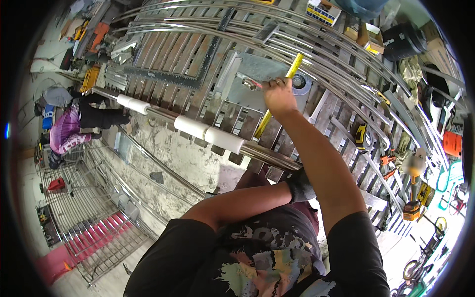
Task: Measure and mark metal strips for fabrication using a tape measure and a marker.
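Observation:
My right hand [280,97] is bare, with a ring, and its fingers are closed over a slatted metal bench. A small red and silver tool [251,82] shows at its fingertips, above a grey metal plate [251,64]. A yellow measuring tape blade [295,65] runs slantwise under the hand and emerges below it [263,123]. Beside the fingers lies a round abrasive disc [301,84]. My left hand [301,186], in a dark glove, is by the end of a shiny steel pipe [269,155]; its fingers are hidden by my right arm.
White wrapping [208,133] covers parts of the pipe. A black steel square [202,69] and long metal tubes [341,62] lie on the bench. A tape measure case [363,136] and cordless power tool [412,198] sit right. At left, a person [71,129] bends near a metal rack [91,218].

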Demonstrator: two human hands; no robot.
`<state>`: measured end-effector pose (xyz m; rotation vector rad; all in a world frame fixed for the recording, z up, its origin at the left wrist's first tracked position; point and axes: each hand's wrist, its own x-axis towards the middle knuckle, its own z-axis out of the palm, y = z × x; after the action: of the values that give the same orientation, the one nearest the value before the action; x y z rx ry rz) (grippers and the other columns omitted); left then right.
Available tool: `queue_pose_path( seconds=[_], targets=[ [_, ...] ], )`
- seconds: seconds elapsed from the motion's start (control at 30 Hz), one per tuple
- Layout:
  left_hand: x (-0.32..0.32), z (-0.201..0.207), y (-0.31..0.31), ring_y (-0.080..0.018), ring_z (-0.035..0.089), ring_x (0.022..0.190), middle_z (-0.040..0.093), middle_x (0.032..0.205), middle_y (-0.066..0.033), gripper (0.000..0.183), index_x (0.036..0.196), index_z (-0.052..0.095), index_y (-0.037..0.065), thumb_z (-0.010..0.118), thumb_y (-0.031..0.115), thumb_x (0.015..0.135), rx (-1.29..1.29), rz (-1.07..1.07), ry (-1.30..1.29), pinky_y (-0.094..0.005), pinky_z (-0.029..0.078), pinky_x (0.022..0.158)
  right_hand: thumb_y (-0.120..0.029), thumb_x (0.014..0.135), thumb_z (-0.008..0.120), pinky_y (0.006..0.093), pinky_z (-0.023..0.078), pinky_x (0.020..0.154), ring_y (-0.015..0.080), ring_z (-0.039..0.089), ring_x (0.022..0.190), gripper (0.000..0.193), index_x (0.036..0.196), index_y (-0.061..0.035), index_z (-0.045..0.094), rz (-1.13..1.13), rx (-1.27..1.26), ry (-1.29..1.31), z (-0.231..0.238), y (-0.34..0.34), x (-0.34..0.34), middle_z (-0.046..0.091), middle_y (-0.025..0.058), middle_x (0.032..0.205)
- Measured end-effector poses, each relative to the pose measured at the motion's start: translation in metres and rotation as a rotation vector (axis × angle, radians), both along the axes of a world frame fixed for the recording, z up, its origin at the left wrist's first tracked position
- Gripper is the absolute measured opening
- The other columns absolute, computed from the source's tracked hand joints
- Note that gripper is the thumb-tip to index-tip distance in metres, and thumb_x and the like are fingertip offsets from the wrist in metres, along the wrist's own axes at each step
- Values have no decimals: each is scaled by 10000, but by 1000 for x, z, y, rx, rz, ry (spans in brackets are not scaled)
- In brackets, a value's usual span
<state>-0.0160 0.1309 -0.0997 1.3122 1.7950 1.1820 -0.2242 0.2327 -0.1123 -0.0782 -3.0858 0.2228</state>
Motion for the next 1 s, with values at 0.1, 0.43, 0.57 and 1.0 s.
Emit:
queue_pose_path(
  seconds=[0.1,0.43,0.57,1.0],
  targets=[
    [2,-14,1,-356,693,1323,755,1383,-155,344,1391,727,87,609,258,1117,107,-2,180,-532,536,1105,-137,1017,622,546,410,1198,292,698,1289,236,1198,-76,759,1,31,38,2,-5,0,783,96,1225],
    [-7,12,14,-336,681,813,705,847,-105,292,1232,753,159,763,312,983,49,-148,588,-517,467,753,-62,1044,739,307,527,737,152,715,894,223,1262,-53,784,-165,-581,707,163,120,150,789,81,1080],
    [-13,28,19,-324,673,813,713,835,-75,261,1216,761,201,771,331,990,-24,-219,562,-509,461,766,-161,1100,697,367,569,828,238,737,930,237,1214,46,712,-339,-1126,650,256,135,323,760,130,1070],
    [-16,43,31,-340,697,817,739,862,-68,246,1188,755,161,766,289,978,-11,-251,560,-518,457,785,-341,1164,697,435,540,737,269,693,743,279,1134,-64,678,-200,-2112,929,294,36,468,750,114,822]
  ],
)
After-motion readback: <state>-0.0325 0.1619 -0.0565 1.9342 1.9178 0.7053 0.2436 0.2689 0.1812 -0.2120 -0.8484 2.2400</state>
